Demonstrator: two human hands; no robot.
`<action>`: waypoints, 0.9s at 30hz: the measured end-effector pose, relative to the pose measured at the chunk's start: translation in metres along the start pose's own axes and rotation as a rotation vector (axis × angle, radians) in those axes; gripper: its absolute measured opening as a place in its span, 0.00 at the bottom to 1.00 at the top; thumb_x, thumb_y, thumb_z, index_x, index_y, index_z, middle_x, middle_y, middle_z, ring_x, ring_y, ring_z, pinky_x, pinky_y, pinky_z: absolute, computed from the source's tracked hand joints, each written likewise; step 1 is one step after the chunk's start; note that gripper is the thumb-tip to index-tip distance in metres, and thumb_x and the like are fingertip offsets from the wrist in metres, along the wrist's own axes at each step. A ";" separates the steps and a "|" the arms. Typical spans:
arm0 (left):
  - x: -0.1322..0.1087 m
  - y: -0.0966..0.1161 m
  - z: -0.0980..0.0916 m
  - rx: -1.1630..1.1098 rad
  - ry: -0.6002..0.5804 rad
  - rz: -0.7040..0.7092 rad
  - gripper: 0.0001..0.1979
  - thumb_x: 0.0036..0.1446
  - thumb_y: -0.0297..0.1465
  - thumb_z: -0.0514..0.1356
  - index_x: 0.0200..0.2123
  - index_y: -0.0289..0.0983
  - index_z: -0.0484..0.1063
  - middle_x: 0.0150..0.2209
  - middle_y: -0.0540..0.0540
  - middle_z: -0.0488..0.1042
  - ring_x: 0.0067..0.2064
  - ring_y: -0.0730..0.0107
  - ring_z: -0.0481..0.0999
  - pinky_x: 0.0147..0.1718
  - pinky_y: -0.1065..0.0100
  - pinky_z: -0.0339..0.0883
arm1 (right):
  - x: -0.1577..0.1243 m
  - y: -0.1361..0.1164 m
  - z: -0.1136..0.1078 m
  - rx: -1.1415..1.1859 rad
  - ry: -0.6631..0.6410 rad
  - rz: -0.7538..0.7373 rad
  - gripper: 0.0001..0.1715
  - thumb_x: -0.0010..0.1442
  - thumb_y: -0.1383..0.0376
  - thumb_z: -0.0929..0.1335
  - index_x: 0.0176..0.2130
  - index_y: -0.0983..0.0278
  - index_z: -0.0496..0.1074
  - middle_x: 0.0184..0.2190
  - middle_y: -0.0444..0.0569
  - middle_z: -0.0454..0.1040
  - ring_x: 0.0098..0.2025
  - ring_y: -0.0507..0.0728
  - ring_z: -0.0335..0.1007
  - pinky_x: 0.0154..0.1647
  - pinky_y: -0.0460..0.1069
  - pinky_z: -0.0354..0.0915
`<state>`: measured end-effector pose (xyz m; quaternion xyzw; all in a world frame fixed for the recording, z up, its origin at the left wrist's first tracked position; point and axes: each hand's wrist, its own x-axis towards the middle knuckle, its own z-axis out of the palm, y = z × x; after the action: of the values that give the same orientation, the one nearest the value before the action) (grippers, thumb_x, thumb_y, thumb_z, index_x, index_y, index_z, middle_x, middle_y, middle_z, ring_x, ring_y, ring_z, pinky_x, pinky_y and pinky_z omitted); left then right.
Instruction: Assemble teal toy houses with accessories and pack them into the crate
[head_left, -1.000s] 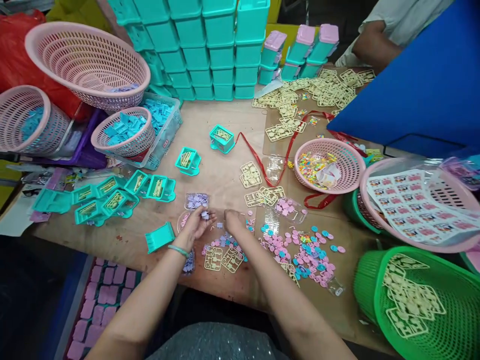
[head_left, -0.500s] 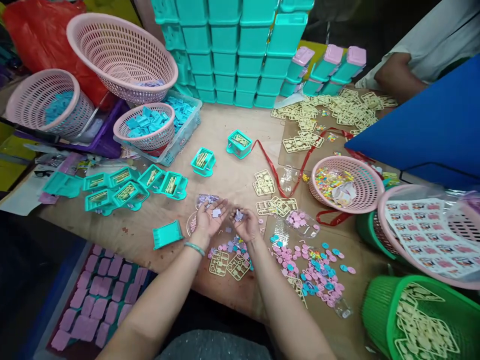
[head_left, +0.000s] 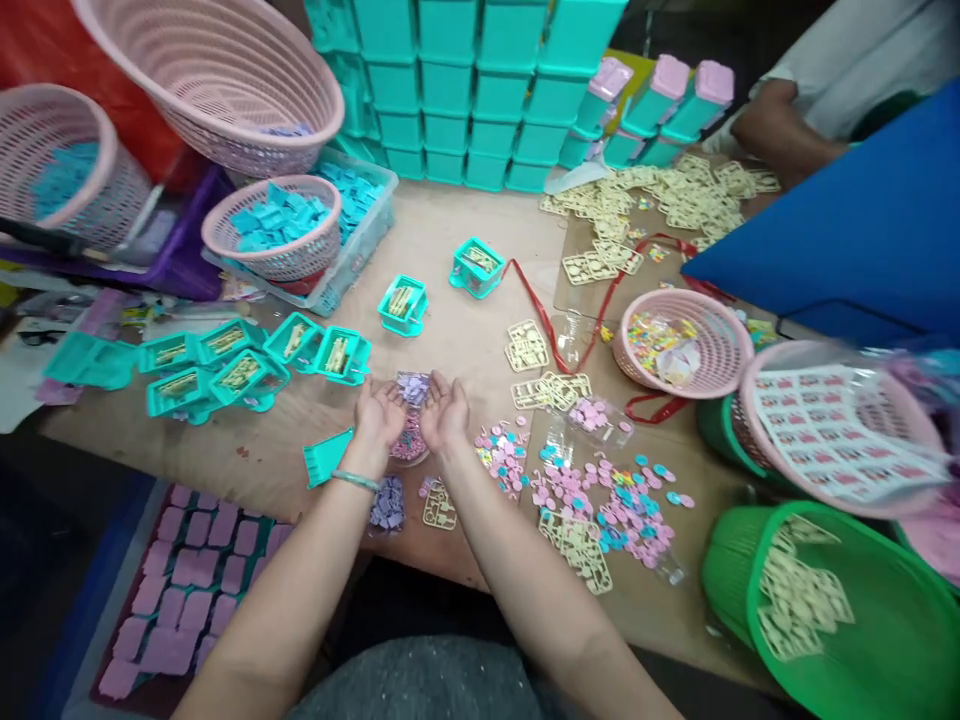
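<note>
My left hand [head_left: 381, 414] and my right hand [head_left: 447, 412] are side by side above the table, palms up and fingers loosely stretched. I see nothing in either palm, though blur hides small details. Between the fingertips lies a small batch of light purple pieces [head_left: 413, 387]. A round container of small pink pieces [head_left: 409, 442] shows between my wrists. Below my left wrist is a clear pack of purple pieces [head_left: 387, 503]. A tan plastic part frame [head_left: 439, 506] lies by my right forearm, and a turquoise box [head_left: 327, 458] is left of my left hand.
Turquoise boxes with tan sticks [head_left: 241, 372] stand at left. Behind them are pink baskets [head_left: 274, 250] and a tall stack of turquoise boxes [head_left: 450, 90]. Pink and blue discs [head_left: 600, 500] spread at right, near a green basket [head_left: 731, 560]. Another person's arm [head_left: 787, 130] appears far right.
Both hands have moved left, over the purple and pink pieces. The light purple pieces seen in both hands before no longer show there. The view has shifted slightly.
</note>
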<state>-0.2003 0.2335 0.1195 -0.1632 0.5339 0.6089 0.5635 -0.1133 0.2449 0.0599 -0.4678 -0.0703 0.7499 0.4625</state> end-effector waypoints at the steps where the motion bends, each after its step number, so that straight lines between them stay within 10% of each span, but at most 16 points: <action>1: -0.002 0.002 -0.001 0.013 0.004 0.001 0.26 0.69 0.49 0.44 0.41 0.36 0.72 0.48 0.35 0.75 0.54 0.59 0.75 0.50 0.63 0.73 | -0.006 0.000 -0.006 -0.021 -0.022 -0.040 0.29 0.64 0.42 0.61 0.46 0.60 0.74 0.48 0.51 0.77 0.58 0.61 0.69 0.60 0.60 0.65; 6: -0.027 -0.020 -0.024 0.202 -0.107 0.139 0.12 0.64 0.39 0.59 0.40 0.37 0.75 0.49 0.40 0.78 0.53 0.64 0.77 0.57 0.63 0.68 | -0.058 -0.031 -0.090 -0.677 -0.083 -0.407 0.14 0.63 0.54 0.67 0.41 0.60 0.76 0.43 0.50 0.76 0.49 0.60 0.71 0.55 0.57 0.66; 12: -0.050 -0.115 -0.051 0.945 -0.372 0.295 0.11 0.53 0.26 0.66 0.40 0.40 0.79 0.41 0.42 0.81 0.44 0.58 0.79 0.48 0.59 0.72 | -0.075 -0.084 -0.189 -1.455 0.051 -0.648 0.14 0.67 0.64 0.62 0.44 0.61 0.76 0.41 0.53 0.72 0.48 0.61 0.68 0.52 0.56 0.64; 16: -0.034 -0.140 -0.042 1.121 -0.356 0.469 0.14 0.50 0.19 0.63 0.38 0.41 0.76 0.43 0.41 0.76 0.51 0.52 0.73 0.58 0.54 0.63 | -0.051 -0.100 -0.195 -1.706 -0.117 -0.576 0.15 0.68 0.66 0.63 0.48 0.62 0.76 0.46 0.55 0.72 0.49 0.62 0.67 0.50 0.53 0.64; 27: -0.001 -0.139 -0.030 1.684 -0.309 0.563 0.08 0.53 0.18 0.57 0.31 0.38 0.67 0.40 0.40 0.72 0.50 0.53 0.71 0.58 0.50 0.60 | -0.044 -0.105 -0.168 -2.010 -0.027 -0.473 0.13 0.68 0.66 0.64 0.48 0.62 0.76 0.49 0.55 0.73 0.50 0.63 0.64 0.51 0.54 0.58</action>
<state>-0.0926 0.1794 0.0445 0.5242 0.7416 0.1465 0.3921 0.0873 0.2158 0.0519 -0.6040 -0.7599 0.2401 -0.0071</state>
